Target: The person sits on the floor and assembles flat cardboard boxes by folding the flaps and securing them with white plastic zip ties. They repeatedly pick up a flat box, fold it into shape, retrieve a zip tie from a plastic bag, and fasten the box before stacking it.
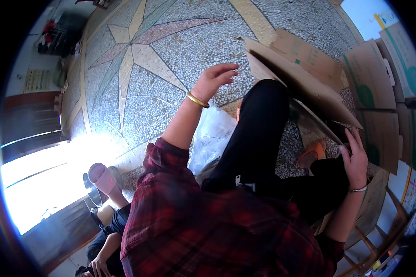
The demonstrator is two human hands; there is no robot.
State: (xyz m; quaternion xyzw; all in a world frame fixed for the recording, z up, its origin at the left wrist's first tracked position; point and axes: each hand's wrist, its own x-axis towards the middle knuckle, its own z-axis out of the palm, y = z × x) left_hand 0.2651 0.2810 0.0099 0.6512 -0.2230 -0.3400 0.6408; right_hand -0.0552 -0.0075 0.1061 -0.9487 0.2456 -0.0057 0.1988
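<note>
A brown cardboard carton (305, 83), partly folded flat with a dark gap between its panels, leans tilted beside my knees. At its lower right corner my right hand (355, 161) holds the edge, thumb and fingers close together; part of the grip is hidden. My left hand (216, 79) hangs over the floor to the left of the carton, empty, its fingers stretched out and apart from the cardboard. Below that hand, by my leg, lies a clear plastic bag (211, 134).
Printed cardboard cartons (370, 76) stand stacked at the right. A wooden chair (393, 226) is at the lower right. Another person (108, 249) sits at the lower left, near a bright doorway (37, 184). The speckled stone floor (171, 51) bears a star pattern.
</note>
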